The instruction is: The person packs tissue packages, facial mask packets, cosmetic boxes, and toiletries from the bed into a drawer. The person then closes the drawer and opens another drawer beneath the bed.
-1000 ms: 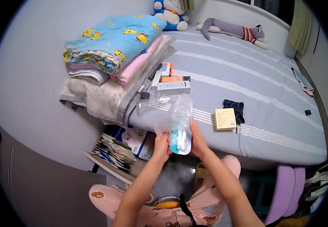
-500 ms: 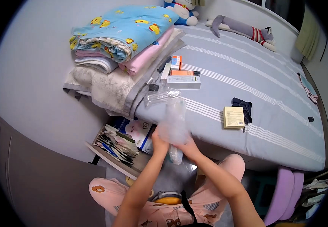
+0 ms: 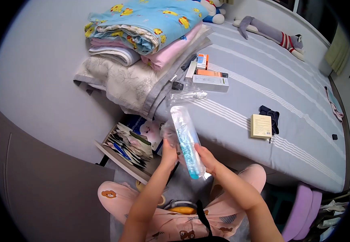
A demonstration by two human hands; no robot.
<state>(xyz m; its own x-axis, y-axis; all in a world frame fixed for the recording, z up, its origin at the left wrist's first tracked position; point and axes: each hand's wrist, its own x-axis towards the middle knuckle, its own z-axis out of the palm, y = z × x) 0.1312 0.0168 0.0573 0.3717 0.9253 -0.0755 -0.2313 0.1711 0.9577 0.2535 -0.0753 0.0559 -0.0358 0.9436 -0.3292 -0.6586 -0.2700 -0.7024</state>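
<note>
My right hand (image 3: 207, 159) grips a long, translucent plastic package (image 3: 186, 139) with teal contents along its lower half; what these are I cannot make out. It stands tilted in front of me, its white upper end towards the bed. Just left of it, my left hand (image 3: 168, 154) is closed on a crumpled clear plastic bag (image 3: 169, 131). The fingers are partly hidden by the plastic. Below and to the left is a pulled-out drawer (image 3: 140, 175) holding upright packets (image 3: 128, 145) and a blue-and-white pack (image 3: 148, 131).
On the bed (image 3: 239, 97) lie several small boxes (image 3: 210, 83), clear plastic wrapping (image 3: 187, 96), a cream box (image 3: 261, 126) on dark cloth (image 3: 275, 117), and plush toys (image 3: 271, 34). Folded bedding (image 3: 151, 24) is stacked at the left. A purple seat-like object (image 3: 302, 211) stands at lower right.
The clear bag has come away to the left in my left hand. The long package, blurred behind plastic before, now shows plainly in my right hand. The camera view has shifted slightly.
</note>
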